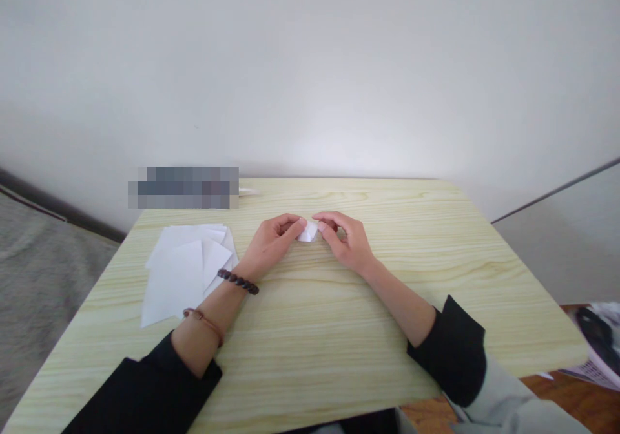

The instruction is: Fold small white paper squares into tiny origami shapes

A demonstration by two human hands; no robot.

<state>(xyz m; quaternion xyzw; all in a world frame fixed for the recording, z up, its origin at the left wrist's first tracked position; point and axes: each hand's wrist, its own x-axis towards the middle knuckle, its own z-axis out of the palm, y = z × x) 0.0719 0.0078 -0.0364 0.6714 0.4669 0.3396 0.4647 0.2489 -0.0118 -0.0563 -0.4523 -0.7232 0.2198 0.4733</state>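
Small folded white paper [308, 232], creased, pinched by left hand [272, 243] and right hand [351, 241]. Loose paper sheets [179, 276] near table's [314, 343] left edge.

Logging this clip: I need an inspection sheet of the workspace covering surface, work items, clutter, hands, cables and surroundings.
Surface: pale wood-grain table.
Work items: small white paper, creased, between the hands; loose white sheets overlapping beside the left forearm.
Clutter: pixelated patch at the far left, contents hidden.
Hands: left hand pinches the small paper; right hand has its fingertips at the paper's right edge, grip unclear.
Cables: none identifiable; white strip by the patch unclear.
Surroundings: pale wall behind.
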